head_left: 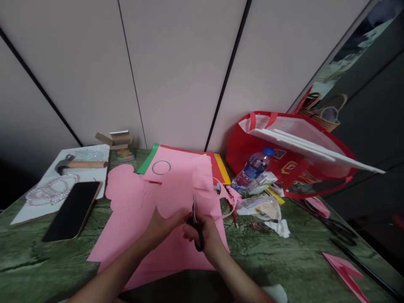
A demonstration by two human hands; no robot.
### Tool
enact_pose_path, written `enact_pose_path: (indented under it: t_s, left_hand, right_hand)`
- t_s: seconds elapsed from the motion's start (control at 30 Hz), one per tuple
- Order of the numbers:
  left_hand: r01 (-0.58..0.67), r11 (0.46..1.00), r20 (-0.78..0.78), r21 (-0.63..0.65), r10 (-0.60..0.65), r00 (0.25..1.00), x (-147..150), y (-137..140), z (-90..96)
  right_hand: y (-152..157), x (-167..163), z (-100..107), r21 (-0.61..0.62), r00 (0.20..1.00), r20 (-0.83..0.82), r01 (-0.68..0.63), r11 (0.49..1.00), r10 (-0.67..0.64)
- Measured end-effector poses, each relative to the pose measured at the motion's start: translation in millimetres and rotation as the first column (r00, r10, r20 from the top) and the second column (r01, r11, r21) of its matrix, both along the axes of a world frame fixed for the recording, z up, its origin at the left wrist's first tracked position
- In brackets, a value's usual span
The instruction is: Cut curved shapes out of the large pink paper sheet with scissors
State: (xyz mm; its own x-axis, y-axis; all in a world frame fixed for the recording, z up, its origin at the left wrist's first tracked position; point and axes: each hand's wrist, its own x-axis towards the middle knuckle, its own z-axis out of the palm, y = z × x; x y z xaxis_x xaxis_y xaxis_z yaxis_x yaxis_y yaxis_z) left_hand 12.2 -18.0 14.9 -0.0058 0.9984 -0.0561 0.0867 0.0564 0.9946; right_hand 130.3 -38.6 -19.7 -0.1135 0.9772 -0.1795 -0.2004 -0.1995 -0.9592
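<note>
My right hand (206, 233) is closed around the black handles of a pair of scissors (199, 240). Their blades point away from me along the edge of a pink paper piece (175, 189) with rounded outlines. My left hand (166, 225) pinches the near edge of that piece, thumb towards the scissors. A thin curved offcut of pink paper (234, 206) hangs off to the right. Beneath both hands lie larger pink sheets (142, 261). Scalloped pink cutouts (123, 189) rest at the left of them.
Leftward are a black phone (73, 210), a hammer (85, 164), beaded strands (52, 191) and a small opened box (123, 152). On the right stand a water bottle (252, 170) and a red bag (243, 143) holding white boards (303, 145). Plastic wrappers (260, 207) and a pencil (234, 216) lie nearer.
</note>
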Motion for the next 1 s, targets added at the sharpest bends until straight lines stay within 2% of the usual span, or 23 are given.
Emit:
enact_pose_path:
  t_s: [0.13, 0.57, 1.0]
  left_hand:
    - [0.112, 0.993, 0.020, -0.034, -0.111, 0.994, -1, 0, -1.4]
    - [0.145, 0.989, 0.034, -0.009, -0.145, 0.989, -3, 1, -3.5]
    - [0.099, 0.988, 0.039, 0.117, -0.104, 0.994, -11, 7, -22.7]
  right_hand:
    - [0, 0, -1, -0.008, 1.000, 0.005, -0.005, 1.000, 0.005]
    - [0, 2, 1, 0.009, 1.000, 0.000, -0.003, 1.000, 0.003]
    - [0, 1, -7, -0.032, 1.000, -0.008, 0.001, 0.999, -0.001]
